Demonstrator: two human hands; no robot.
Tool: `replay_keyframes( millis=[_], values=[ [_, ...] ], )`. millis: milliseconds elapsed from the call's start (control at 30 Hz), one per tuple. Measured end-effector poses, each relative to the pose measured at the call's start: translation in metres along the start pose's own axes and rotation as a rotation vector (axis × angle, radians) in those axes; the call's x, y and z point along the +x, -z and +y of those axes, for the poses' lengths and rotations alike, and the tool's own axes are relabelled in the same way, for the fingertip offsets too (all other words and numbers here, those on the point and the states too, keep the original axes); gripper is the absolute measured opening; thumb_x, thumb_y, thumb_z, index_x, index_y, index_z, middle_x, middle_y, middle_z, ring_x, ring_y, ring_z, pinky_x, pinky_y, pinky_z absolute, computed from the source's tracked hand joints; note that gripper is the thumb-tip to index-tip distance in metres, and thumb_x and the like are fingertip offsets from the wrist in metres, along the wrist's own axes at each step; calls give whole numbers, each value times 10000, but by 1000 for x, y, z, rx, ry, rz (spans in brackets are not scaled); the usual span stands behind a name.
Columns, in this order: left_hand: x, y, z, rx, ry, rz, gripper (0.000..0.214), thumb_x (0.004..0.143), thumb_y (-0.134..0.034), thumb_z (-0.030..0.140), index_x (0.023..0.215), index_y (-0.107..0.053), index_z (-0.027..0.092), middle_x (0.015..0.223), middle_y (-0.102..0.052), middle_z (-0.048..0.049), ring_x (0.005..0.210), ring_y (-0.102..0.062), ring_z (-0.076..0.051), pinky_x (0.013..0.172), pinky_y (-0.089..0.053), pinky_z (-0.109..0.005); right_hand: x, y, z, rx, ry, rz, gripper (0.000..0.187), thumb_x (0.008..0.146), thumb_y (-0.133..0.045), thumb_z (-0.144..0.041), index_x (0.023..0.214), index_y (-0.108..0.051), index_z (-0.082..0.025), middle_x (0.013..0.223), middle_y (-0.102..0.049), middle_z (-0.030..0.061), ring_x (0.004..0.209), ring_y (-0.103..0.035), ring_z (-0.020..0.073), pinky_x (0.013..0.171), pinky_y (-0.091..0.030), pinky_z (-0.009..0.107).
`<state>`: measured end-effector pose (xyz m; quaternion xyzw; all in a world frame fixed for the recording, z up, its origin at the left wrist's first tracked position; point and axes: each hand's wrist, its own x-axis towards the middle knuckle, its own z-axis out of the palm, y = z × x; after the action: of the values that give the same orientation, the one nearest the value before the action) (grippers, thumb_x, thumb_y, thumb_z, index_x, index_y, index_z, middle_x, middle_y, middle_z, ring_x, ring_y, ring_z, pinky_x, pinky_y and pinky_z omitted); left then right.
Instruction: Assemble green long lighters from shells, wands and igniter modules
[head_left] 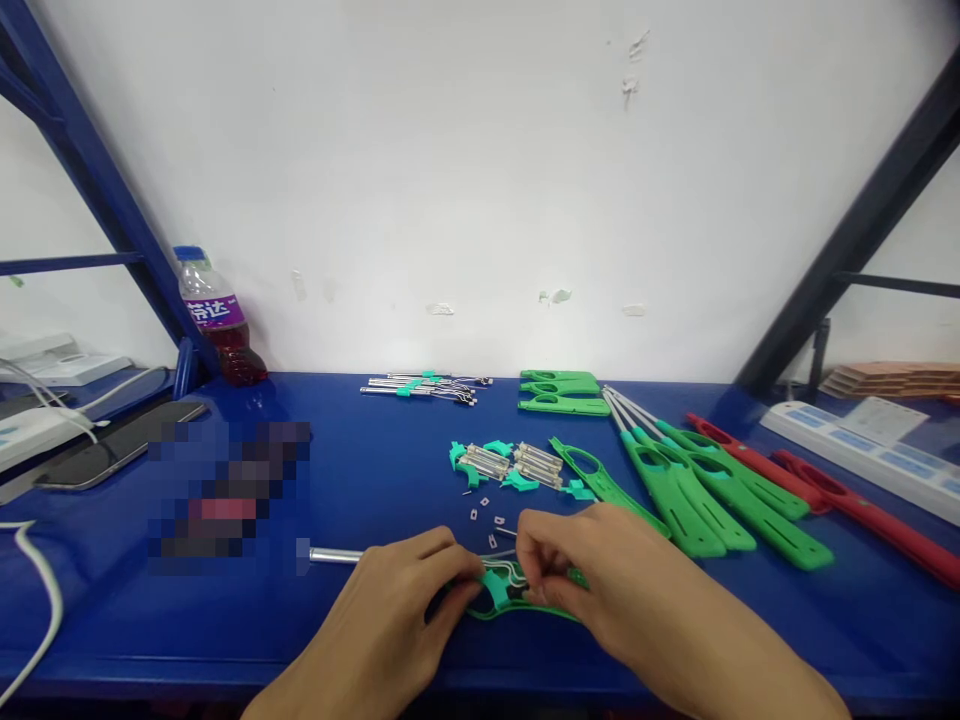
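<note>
So both hands are down at the near edge of the blue counter (360,470), working on one green handle shell (517,605) that lies flat between them. The left hand (390,610) has its grip pinched on the shell's left end, right by the teal trigger piece (493,590), and a metal tube (334,556) sticks out to the left past the knuckles. The right hand (600,570) is clamped on the shell's right part, fingertips curled in over the top edge where some thin white wires loop; can't tell if it's pinching the wires too. Just beyond the hands are a few tiny loose clips (486,515), then a cluster of teal bits and clear cylinders (510,465). Off to the right there's a fan of finished green lighters (697,490) with red ones (825,500) beside them. A soda bottle (217,320) stands back left against the wall.
</note>
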<state>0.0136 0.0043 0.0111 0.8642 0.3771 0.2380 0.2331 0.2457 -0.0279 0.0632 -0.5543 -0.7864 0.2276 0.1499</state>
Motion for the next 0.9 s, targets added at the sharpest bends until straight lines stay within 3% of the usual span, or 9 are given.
replay_keyframes(
  millis=[167,467,800,900],
  values=[
    [0,-3,-3,-32,-32,44,248,1023,-599,89,1035,-766,271,946,-733,27,799,-709,-158,721,-486,-245,-1,-1,1,18,13,33,282,861,-685,17,814,-612,-251,697,-627,-112,620,-459,101,577,-263,242],
    [0,-10,-8,-7,-90,107,196,1020,-627,108,1025,-746,264,935,-729,30,747,-700,-153,685,-480,-248,2,-1,4,-30,-42,31,294,824,-744,24,805,-624,-244,645,-587,-119,555,-361,93,548,-229,241],
    [-1,-11,-7,4,-109,116,221,1056,-557,135,1046,-733,269,956,-721,17,756,-709,-168,684,-496,-259,0,-3,5,-31,-22,53,298,821,-772,2,791,-647,-267,624,-609,-127,541,-389,101,554,-246,244],
    [-2,-10,-6,29,-151,124,254,1071,-514,129,1067,-732,260,967,-711,4,750,-710,-170,670,-504,-261,0,-6,6,-68,-36,55,294,823,-785,-22,817,-649,-283,663,-652,-118,577,-477,120,568,-254,264]
  ],
)
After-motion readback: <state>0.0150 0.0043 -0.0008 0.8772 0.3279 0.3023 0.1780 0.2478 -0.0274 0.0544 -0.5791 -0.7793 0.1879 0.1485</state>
